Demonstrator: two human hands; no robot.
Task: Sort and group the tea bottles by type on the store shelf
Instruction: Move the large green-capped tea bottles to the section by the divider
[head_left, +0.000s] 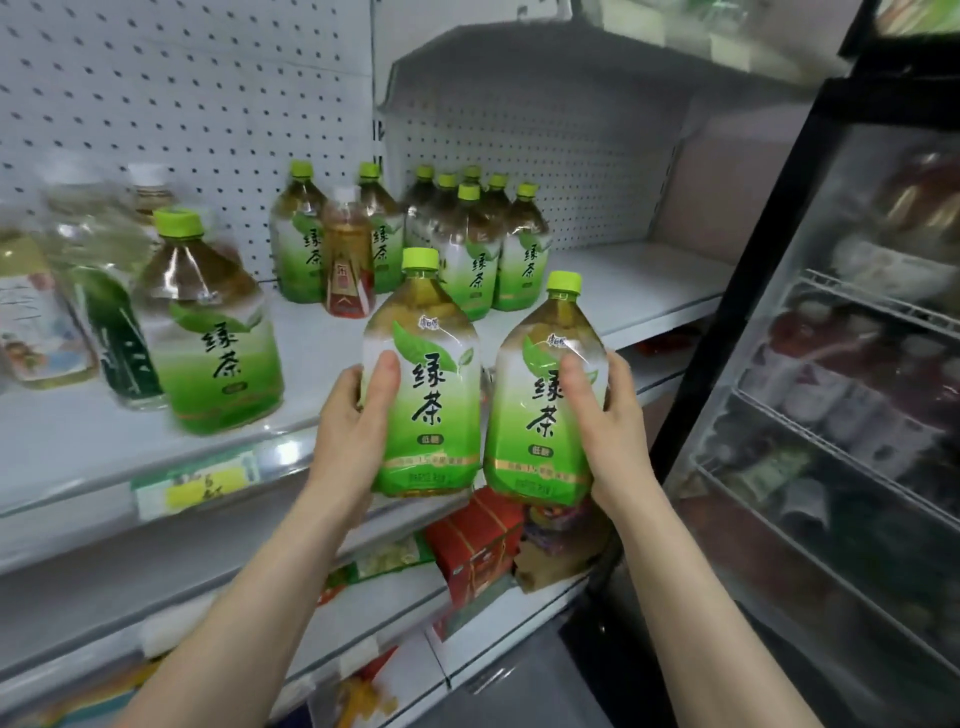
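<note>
I hold two large green tea bottles side by side in front of the white shelf (649, 291). My left hand (353, 431) grips the left green tea bottle (423, 384) round its side, thumb on the label. My right hand (605, 415) grips the right green tea bottle (543, 410) the same way. A cluster of several green tea bottles (475, 239) stands at the back of the shelf. Two more green tea bottles (298, 239) stand left of it, behind a red-labelled tea bottle (348, 254). Another green tea bottle (213, 332) stands near the front left.
At the far left stand a dark-green-labelled bottle (119, 332) and pale bottles (36, 322), blurred. Boxed goods (478, 540) lie on the lower shelf. A glass-door fridge (831, 415) with a black frame stands on the right. The shelf's right part is bare.
</note>
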